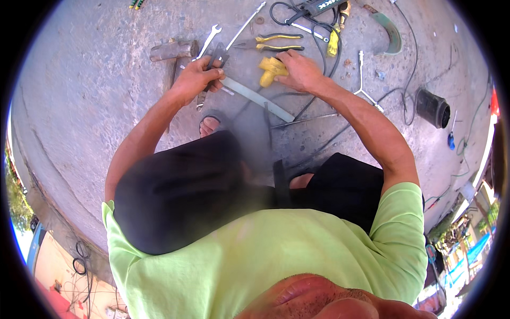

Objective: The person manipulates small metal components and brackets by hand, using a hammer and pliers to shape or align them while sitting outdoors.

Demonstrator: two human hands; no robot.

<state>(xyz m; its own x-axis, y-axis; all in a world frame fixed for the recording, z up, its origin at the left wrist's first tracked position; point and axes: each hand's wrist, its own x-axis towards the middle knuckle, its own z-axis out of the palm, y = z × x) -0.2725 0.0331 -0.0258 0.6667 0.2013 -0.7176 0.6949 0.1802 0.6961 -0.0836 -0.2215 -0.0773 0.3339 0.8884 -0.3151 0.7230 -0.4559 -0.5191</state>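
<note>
My left hand (197,81) is closed around a dark, flat metal piece (217,55) whose end sticks up past the fingers. A pale green metal strip (260,100) slants across the floor from beside that hand; whether the fingers touch it I cannot tell. My right hand (300,71) has its fingers closed on a lumpy yellow object (273,69), whose exact kind does not show. Pliers with yellow-and-black handles (279,42) lie just beyond it. Near the left hand are a hammer (174,50) and an open-end wrench (210,40).
A long metal rod (246,25), a yellow-handled screwdriver (333,42) and a corded power tool (320,6) lie farther out. Rightward are a Y-shaped wrench (362,82), a curved green metal piece (392,33) and a black container (432,108). Cables cross the concrete floor.
</note>
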